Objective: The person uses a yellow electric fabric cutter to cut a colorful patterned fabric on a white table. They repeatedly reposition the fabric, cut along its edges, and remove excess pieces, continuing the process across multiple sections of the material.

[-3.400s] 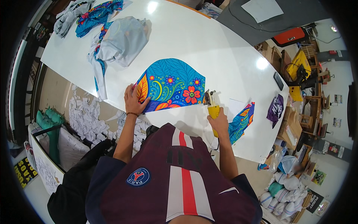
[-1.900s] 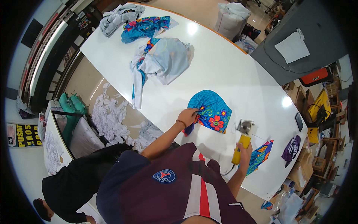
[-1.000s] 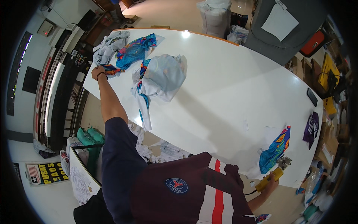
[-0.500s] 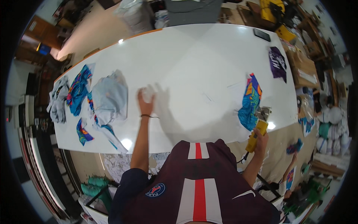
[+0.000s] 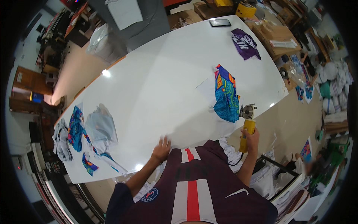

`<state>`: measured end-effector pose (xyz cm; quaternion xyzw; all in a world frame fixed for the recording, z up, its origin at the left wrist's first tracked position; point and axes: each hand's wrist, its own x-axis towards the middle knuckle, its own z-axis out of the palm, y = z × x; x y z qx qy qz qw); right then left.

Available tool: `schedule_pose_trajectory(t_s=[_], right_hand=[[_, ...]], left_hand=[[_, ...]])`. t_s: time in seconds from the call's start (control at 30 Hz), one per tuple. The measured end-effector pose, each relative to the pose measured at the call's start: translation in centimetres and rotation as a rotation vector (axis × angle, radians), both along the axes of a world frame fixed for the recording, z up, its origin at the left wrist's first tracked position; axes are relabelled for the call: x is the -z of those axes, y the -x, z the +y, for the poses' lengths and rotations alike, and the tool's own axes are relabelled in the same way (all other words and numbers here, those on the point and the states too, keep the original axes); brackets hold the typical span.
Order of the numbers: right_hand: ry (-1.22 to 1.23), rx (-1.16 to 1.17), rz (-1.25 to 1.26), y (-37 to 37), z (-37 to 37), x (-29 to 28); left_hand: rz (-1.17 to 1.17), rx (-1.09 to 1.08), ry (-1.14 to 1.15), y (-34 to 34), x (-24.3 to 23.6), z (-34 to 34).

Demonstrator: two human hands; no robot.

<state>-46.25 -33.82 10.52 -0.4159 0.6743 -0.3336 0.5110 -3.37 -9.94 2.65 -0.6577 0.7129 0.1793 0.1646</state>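
In my right hand (image 5: 252, 139) is a yellow handheld electric cloth cutter (image 5: 248, 128), fingers wrapped round its body. Its round metal blade head points away from me, beside the table's near right edge. Just left of the blade head lies a blue, multicoloured patterned cloth piece (image 5: 226, 95), flat on the white table (image 5: 160, 86). My left hand (image 5: 162, 150) is empty and open at the table's near edge, close to my body, its stretched fingers a little blurred.
Pale grey cloth (image 5: 100, 125) and patterned scraps (image 5: 75, 128) lie on the table's left end. A purple cloth piece (image 5: 246, 44) and a phone (image 5: 220, 23) are at the far right. Cardboard (image 5: 274, 39) stands beyond the right edge; another person (image 5: 320, 164) is at lower right.
My left hand has come back from over the table to its near edge. My right hand still grips the cutter. The view has turned toward the right.
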Motion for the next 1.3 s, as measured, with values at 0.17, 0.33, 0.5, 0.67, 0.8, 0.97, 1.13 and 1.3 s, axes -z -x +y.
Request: schedule_pose_trajectory(t_s=[0.17,0.33,0.5,0.67,0.8,0.97,1.13,1.3], right_hand=[[0.013,0.065,-0.022,1.7,-0.6,0.7],[-0.023,0.012,-0.03,1.5,-3.2,0.8],[-0.032,-0.022,-0.04,0.9,-5.9,-1.5],[-0.005,0.006,-0.012,2.1,-5.7,-0.7],[-0.047,0.024,0.034,3.8,-5.2,1.7],[-0.085,0.024,0.048,3.7,-6.1,1.2],[-0.055,0.0,0.013,3.0,-7.2,2.3],[-0.077,-0.103,0.034,1.0,-8.6,1.8]], left_hand=[[0.255,-0.185,-0.291,1.3,-6.2,-3.6],[0.587,-0.134,0.404,7.8,-1.7,-19.2],[0.515,-0.12,0.351,12.4,-0.7,-30.9],[0.338,-0.016,0.316,5.9,0.3,-32.0],[0.18,-0.077,0.336,-5.2,1.1,-33.6],[-0.465,-0.401,0.382,-13.8,-0.1,-38.7],[0.142,-0.554,0.687,-3.7,1.9,-36.8],[0.292,-0.517,0.386,5.9,3.7,-23.8]])
